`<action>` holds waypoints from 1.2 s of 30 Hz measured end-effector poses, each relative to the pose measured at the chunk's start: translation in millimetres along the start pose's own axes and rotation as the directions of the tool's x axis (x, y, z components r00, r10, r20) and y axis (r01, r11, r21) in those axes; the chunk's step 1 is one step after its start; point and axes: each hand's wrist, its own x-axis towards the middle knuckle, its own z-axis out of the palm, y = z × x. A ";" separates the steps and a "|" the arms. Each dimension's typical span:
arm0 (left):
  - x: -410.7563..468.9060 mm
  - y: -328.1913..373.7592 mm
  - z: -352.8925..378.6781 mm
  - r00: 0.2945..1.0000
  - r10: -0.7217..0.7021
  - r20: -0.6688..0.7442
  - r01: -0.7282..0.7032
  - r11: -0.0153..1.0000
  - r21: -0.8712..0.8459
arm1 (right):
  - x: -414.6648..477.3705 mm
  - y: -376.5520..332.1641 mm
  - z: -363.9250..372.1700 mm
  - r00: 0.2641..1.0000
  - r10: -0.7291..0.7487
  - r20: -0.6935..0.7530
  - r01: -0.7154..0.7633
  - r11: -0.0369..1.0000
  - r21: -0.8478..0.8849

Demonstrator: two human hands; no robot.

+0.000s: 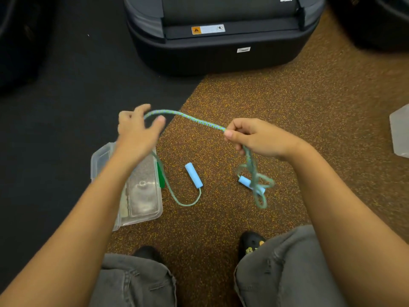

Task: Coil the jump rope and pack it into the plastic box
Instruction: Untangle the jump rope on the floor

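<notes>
A blue-green braided jump rope (188,117) stretches in the air between my two hands. My right hand (259,138) pinches it, and several loose loops dangle below that hand over one light blue handle (244,181). My left hand (138,127) has its fingers spread, with the rope curving over them and running down behind it. The other light blue handle (193,175) lies on the floor with the rope curling from its end. Under my left forearm sits the clear plastic box (143,200), open, with a green clasp on its side.
A large black machine base (221,47) stands ahead. The floor is black mat on the left and speckled brown rubber on the right. A clear plastic lid (400,131) lies at the right edge. My knees and black shoes are at the bottom.
</notes>
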 end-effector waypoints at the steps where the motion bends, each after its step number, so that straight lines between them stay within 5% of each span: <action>1: -8.6 5.1 9.9 1.000 0.018 -0.019 -0.016 0.997 0.073 | 1.7 -0.5 2.1 1.000 0.000 0.001 0.000 0.999 0.049; 4: -34.9 23.1 39.4 0.974 0.222 0.041 -0.219 0.974 -0.061 | 7.2 -3.5 8.3 0.999 0.044 -0.024 -0.039 0.981 0.190; 8: -57.0 29.7 62.9 0.888 0.255 0.382 -0.201 0.964 -0.176 | 12.8 -6.2 15.9 0.986 0.130 -0.099 -0.083 0.919 0.385; 13: -60.9 22.1 77.0 0.920 0.388 -0.055 -0.391 0.918 -0.073 | 20.8 -3.4 22.9 0.954 0.280 -0.107 -0.153 0.763 0.628; 15: -61.1 22.1 79.0 0.918 0.383 -0.101 -0.392 0.914 -0.104 | 24.2 -2.9 24.6 0.939 0.322 -0.121 -0.162 0.724 0.671; 23: -46.1 21.5 71.6 0.966 0.217 0.143 -0.138 0.895 -0.425 | 26.0 -1.3 25.1 0.933 0.340 -0.114 -0.160 0.680 0.715; 26: -37.9 22.4 65.9 0.964 0.010 0.264 0.176 0.719 -0.672 | 24.8 0.3 21.1 0.911 0.377 -0.168 -0.162 0.701 0.695; 28: -30.8 19.5 59.5 0.959 -0.012 0.283 0.219 0.664 -0.715 | 24.7 3.5 17.3 0.885 0.409 -0.222 -0.164 0.720 0.674; 33: -41.6 22.5 69.9 0.923 0.245 0.296 -0.074 0.869 -0.490 | 22.6 -1.8 25.7 0.904 0.387 -0.183 -0.159 0.700 0.696; 36: -39.9 17.4 73.3 0.938 0.293 0.187 -0.195 0.888 -0.416 | 18.2 -5.1 28.0 0.936 0.330 -0.120 -0.169 0.724 0.668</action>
